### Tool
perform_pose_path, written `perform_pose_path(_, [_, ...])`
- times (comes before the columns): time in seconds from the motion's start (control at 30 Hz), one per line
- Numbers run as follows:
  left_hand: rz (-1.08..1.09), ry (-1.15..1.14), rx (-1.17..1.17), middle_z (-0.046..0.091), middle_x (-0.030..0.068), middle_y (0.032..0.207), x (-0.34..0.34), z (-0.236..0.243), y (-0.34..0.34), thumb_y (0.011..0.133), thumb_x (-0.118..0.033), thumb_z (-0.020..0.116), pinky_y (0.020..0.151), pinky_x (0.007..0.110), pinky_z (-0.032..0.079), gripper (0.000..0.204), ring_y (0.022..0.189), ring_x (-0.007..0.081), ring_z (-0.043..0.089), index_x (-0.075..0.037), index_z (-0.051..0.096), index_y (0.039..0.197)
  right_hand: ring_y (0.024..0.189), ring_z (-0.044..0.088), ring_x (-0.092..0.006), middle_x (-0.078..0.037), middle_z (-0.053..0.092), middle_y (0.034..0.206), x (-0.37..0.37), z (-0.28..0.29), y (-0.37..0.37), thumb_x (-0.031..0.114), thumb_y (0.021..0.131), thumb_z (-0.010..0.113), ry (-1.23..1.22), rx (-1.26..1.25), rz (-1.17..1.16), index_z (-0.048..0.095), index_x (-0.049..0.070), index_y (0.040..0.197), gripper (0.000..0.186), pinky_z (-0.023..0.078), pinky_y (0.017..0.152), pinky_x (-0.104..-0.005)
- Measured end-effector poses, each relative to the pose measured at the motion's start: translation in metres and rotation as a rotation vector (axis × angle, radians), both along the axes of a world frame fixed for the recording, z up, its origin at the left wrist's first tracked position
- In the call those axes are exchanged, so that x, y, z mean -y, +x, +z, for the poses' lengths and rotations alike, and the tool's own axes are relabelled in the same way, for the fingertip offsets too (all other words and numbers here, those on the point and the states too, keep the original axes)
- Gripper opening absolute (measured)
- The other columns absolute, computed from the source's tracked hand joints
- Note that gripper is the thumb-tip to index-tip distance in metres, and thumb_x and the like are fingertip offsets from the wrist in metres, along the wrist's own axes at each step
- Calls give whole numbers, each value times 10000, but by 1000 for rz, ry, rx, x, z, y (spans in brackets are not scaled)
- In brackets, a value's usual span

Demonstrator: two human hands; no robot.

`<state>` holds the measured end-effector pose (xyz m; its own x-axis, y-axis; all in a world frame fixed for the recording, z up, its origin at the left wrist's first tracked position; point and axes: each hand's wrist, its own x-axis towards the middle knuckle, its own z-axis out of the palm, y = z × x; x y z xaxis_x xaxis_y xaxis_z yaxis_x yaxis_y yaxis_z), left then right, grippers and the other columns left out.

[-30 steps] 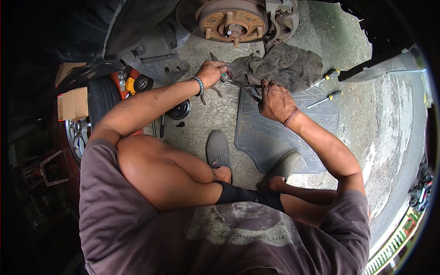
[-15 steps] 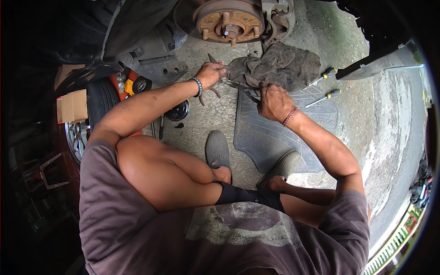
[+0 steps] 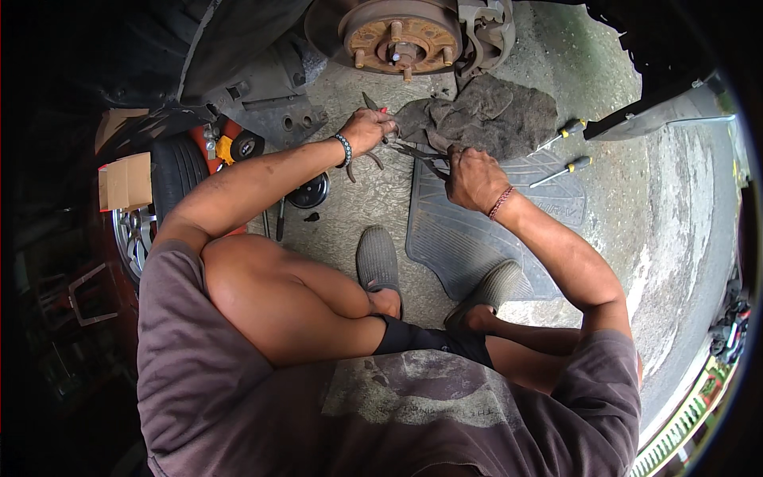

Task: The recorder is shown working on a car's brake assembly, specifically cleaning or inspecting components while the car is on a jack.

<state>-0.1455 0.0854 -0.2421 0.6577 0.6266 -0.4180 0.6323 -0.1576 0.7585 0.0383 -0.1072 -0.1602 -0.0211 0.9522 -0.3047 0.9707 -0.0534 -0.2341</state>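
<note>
A person's two bare hands work apart over rough concrete, just beside each other; the right hand [image 3: 477, 181] is clamped around the handles of a pair of pliers [image 3: 435, 168], whose nose points across toward the fingers of the left hand [image 3: 366, 131]; those left fingers are bent together near the pliers' tip, beside a small red piece [image 3: 384, 110] too small to make out, and whether they pinch anything cannot be told; a second pair of pliers [image 3: 370, 102] shows its nose beyond the left hand and its curved handles on the near side, though it is unclear if the hand grips it or lies over it; a crumpled gray rag [image 3: 497, 119] spreads just beyond the right hand, reaching toward the left fingertips; below and to the right of the right hand lies a ribbed floor mat [image 3: 477, 230], with two screwdrivers [image 3: 566, 170] off to that hand's right; beyond both hands sits a rusty brake disc [image 3: 401, 40], its studs facing the person, with a caliper [image 3: 486, 36] at its right; well to the left of the left hand stand a car wheel [image 3: 181, 179] and a cardboard box [image 3: 127, 183]; a round black part [image 3: 310, 192] rests nearer, between that wheel and the left hand.
</note>
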Motion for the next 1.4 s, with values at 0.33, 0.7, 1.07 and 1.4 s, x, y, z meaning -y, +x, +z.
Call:
perform_pose_path(0.33, [-12,108,-53,664,209,1150,-5,-2,5,860,-262,594,965,347,464,340,1079,325,634,-11,715,1055,832,683,-362,-245,647,892,3,-3,-6,115,847,507,69,66,-36,538,-45,1029,244,553,757,-411])
perform_pose_path(0.7, [347,-263,223,707,188,914,-3,-20,7,818,-42,604,754,289,571,240,812,234,708,146,667,953,867,685,-348,-234,656,916,-5,-3,-6,114,861,506,12,51,-78,540,-31,1067,254,558,763,-400])
perform_pose_path(1.07, [206,-144,152,711,189,896,-21,-51,-8,794,-173,650,797,318,531,310,824,239,686,76,700,972,904,691,-360,-233,683,927,-11,8,-10,110,839,533,-38,-1,-59,563,-41,1053,264,557,798,-413])
perform_pose_path(1.4, [142,-159,163,718,172,960,-24,-61,-10,804,-273,650,852,327,496,352,864,248,675,11,727,997,886,697,-362,-248,681,920,-12,10,-9,102,804,561,-73,-21,-57,567,-53,1040,282,564,783,-409])
